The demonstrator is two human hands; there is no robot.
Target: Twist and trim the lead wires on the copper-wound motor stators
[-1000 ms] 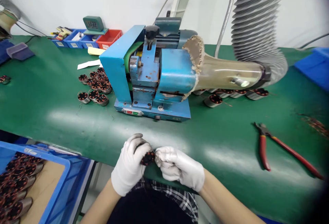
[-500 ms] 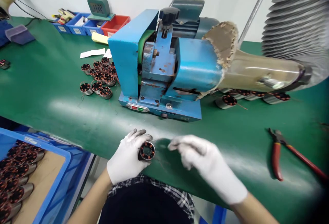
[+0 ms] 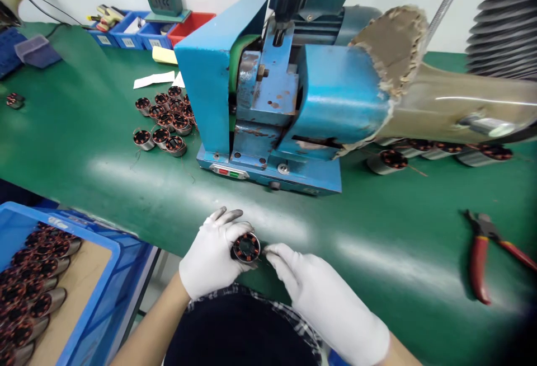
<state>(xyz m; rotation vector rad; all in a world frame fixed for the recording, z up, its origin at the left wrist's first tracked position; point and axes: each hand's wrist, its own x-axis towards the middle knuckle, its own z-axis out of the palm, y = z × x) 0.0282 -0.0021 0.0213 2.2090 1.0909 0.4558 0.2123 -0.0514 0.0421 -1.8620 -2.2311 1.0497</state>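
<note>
My left hand (image 3: 210, 262), in a white glove with darkened fingertips, is wrapped round a motor stator (image 3: 252, 257). The stator is a silvery ring with copper windings and a black inner part, its open end turned up toward me. Just right of it is my right hand (image 3: 325, 301), also gloved, thumb and fingers pinched together beside the stator's edge. What lies in that pinch, if anything, is too small to make out. Both hands are low over the front edge of the green bench (image 3: 176, 203).
A blue belt machine (image 3: 264, 108) stands ahead, a duct (image 3: 453, 97) at its right. Stators (image 3: 165, 120) cluster left of it; more stators (image 3: 386, 162) sit right. Red-handled pliers (image 3: 479, 259) lie on the right. A blue crate (image 3: 94, 313) of stators is at lower left.
My right hand has moved left and down, up to the stator's edge, with its fingers now straighter and pinched. My left hand still holds the stator. The view has shifted slightly.
</note>
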